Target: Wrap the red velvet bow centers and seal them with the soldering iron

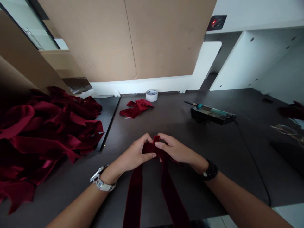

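Observation:
A dark red velvet ribbon (135,193) lies on the dark table (213,152), its two long tails running toward me. My left hand (135,153) and my right hand (174,148) pinch the folded middle of this ribbon together, fingers closed on the fabric. A silver watch sits on my left wrist and a black watch on my right wrist.
A big heap of finished red ribbon pieces (45,129) fills the left side. A small pile of red ribbon scraps (136,107) and a roll of white tape (151,95) lie at the back. A soldering iron (209,109) rests on its black stand, with a cable trailing right.

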A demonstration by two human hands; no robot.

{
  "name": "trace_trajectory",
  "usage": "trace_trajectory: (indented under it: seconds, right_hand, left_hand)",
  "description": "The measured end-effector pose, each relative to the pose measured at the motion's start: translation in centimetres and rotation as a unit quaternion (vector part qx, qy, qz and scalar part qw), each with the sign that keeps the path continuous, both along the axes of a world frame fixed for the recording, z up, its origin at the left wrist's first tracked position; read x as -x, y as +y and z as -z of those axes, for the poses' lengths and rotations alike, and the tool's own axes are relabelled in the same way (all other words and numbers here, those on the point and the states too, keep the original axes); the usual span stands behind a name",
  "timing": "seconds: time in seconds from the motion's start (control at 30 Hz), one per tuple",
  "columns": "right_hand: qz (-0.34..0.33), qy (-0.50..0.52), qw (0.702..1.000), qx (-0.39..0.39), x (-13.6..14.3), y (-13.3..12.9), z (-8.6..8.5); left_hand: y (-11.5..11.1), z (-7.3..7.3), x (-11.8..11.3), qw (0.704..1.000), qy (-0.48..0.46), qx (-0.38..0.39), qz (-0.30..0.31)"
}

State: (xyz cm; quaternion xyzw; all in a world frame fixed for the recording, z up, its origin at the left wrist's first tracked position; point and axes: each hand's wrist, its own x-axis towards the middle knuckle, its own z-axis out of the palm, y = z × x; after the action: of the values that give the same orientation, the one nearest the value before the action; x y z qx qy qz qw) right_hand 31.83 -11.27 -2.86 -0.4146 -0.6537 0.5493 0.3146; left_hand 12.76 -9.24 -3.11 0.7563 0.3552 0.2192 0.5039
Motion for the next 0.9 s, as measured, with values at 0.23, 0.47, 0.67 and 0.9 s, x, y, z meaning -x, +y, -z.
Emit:
trace_trajectory:
  seconds: [0.23, 0.47, 0.67, 0.9]
  right_hand:
    - [0.047, -0.051, 0.995, -0.071, 0.3, 0.0, 0.3]
    - [0.034, -0.048, 0.996, -0.07, 0.3, 0.2, 0.5]
    - [0.05, -0.043, 0.997, -0.043, 0.2, 0.4, 0.8]
    - [0.051, 0.066, 0.991, 0.107, 0.3, 0.1, 0.5]
  left_hand:
    - [-0.2, -0.1, -0.2, 0.998, 0.034, -0.049, -0.016]
    - [-0.5, 0.1, -0.3, 0.993, 0.069, -0.092, -0.028]
    - [-0.9, 0.1, -0.6, 0.984, 0.097, -0.142, -0.043]
    - [-1.2, 0.3, -0.4, 0.941, 0.109, -0.319, -0.014]
